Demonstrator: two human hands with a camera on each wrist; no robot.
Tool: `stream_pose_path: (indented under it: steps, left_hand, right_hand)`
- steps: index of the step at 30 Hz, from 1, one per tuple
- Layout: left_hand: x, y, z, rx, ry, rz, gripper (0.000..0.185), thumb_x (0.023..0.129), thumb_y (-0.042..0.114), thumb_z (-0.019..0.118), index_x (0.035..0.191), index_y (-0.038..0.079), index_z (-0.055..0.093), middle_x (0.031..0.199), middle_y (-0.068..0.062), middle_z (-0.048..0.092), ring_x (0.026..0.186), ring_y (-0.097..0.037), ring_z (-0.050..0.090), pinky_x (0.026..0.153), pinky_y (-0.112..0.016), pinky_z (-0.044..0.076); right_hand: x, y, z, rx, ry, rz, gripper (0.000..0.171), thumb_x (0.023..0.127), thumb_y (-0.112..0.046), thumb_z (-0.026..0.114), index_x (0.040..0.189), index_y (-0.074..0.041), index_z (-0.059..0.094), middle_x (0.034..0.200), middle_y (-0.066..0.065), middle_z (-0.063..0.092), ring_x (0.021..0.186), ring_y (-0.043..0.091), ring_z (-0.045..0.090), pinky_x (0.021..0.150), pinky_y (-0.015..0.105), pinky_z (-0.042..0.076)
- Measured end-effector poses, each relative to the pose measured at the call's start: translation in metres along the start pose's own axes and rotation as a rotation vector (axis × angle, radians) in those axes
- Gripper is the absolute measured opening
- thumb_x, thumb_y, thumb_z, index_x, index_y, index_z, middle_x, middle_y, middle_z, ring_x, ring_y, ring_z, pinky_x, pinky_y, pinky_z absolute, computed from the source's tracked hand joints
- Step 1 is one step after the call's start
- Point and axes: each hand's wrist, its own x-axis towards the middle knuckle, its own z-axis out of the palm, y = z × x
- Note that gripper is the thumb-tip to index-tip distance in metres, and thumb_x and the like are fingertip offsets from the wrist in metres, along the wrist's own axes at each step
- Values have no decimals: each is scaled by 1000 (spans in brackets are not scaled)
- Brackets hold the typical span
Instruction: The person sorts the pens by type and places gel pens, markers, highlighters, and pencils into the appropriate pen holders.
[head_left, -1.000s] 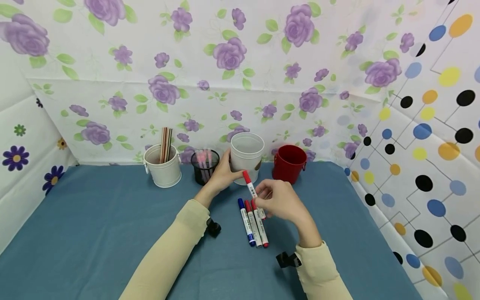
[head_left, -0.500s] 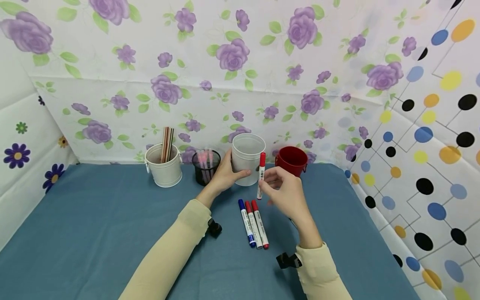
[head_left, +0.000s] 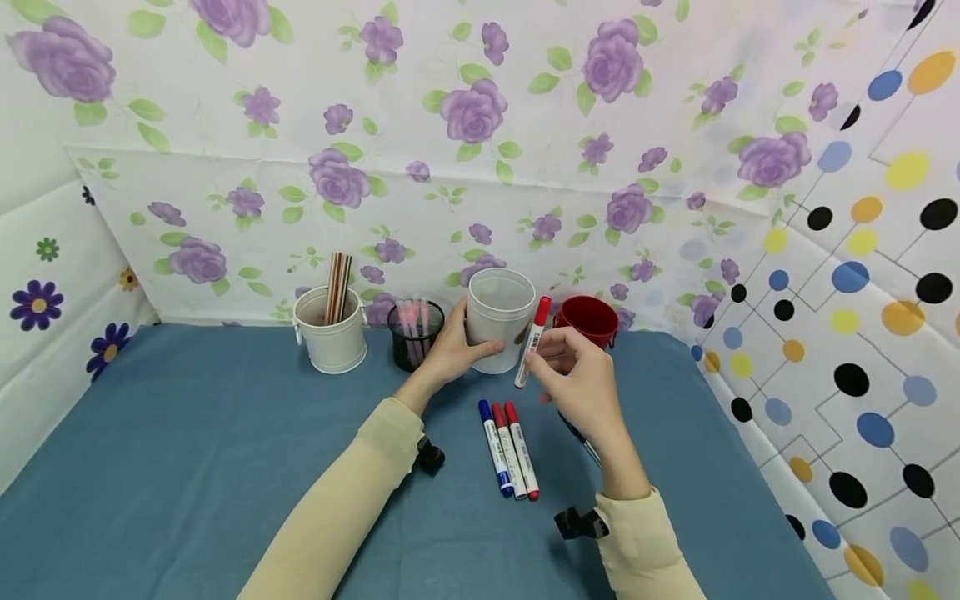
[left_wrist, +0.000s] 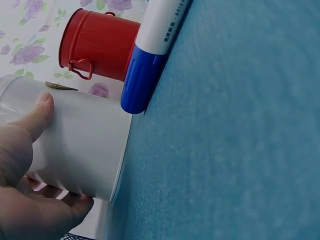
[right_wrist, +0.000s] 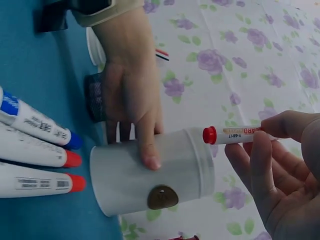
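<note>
In the head view my left hand [head_left: 453,350] grips the white bucket [head_left: 498,325] from its left side, thumb across the front. The right wrist view shows a brown oval label [right_wrist: 163,197] on the bucket's wall. My right hand [head_left: 577,375] pinches a red-capped whiteboard marker [head_left: 532,342] between thumb and fingers. It is raised off the table, slightly tilted, red cap up, just right of the bucket and overlapping its edge in the head view. Below the bucket lie a blue marker [head_left: 496,450] and two red markers [head_left: 521,450], side by side on the cloth.
A white pail [head_left: 330,337] with striped sticks and a black mesh cup [head_left: 408,346] with pink-and-white pens stand left of the bucket. A red pail [head_left: 588,317] stands behind my right hand. A dark pen [head_left: 579,435] lies partly hidden by my right wrist. A flowered backdrop rises behind.
The right hand has lifted the red marker away from the others, up beside the bucket, and its tilt has swung from left to right. The left hand keeps its grip on the bucket.
</note>
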Motion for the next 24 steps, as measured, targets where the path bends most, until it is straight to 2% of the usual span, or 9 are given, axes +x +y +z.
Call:
stream_pose_path:
  steps: [4, 9, 12, 13, 19, 24]
  left_hand:
    - [2, 1, 1, 11, -9, 4, 102, 92, 26, 88, 169, 16, 22, 163, -14, 40, 150, -32, 41, 125, -56, 32]
    - [2, 1, 1, 22, -4, -14, 104, 91, 26, 88, 169, 16, 20, 163, -14, 39, 149, -32, 42, 124, -56, 34]
    - [2, 1, 0, 26, -12, -17, 104, 92, 27, 88, 170, 16, 19, 162, -14, 39, 149, -33, 42, 123, -56, 34]
    - [2, 1, 0, 26, -15, -16, 105, 92, 27, 88, 170, 16, 19, 162, -14, 39, 149, -33, 42, 123, -56, 34]
    - [1, -1, -1, 30, -18, -37, 106, 93, 29, 86, 170, 18, 15, 162, -14, 37, 149, -33, 41, 123, -57, 34]
    - [0, -3, -2, 29, -17, -42, 105, 93, 29, 86, 170, 18, 15, 163, -14, 36, 149, -34, 41, 123, -57, 34]
  right_hand:
    - [8, -6, -5, 20, 15, -23, 20, 100, -19, 78, 116, -9, 71, 102, 11, 75, 71, 13, 73, 55, 37, 62]
    - [29, -12, -9, 2, 43, -89, 19, 100, -19, 77, 115, -8, 71, 102, 10, 76, 69, 11, 72, 54, 33, 61]
    - [45, -16, -10, -12, 71, -121, 18, 100, -17, 77, 114, -8, 72, 100, 9, 76, 66, 12, 71, 53, 33, 61]
    - [51, -18, -10, -14, 82, -125, 17, 100, -16, 76, 114, -8, 71, 100, 9, 77, 65, 16, 72, 53, 33, 61]
    - [90, -13, -4, -10, 102, -104, 19, 99, -16, 75, 114, -6, 69, 101, 11, 76, 77, 35, 76, 55, 31, 61]
    - [113, -1, 8, -23, 42, -63, 18, 99, -14, 74, 113, -4, 68, 102, 16, 76, 83, 33, 77, 61, 35, 64]
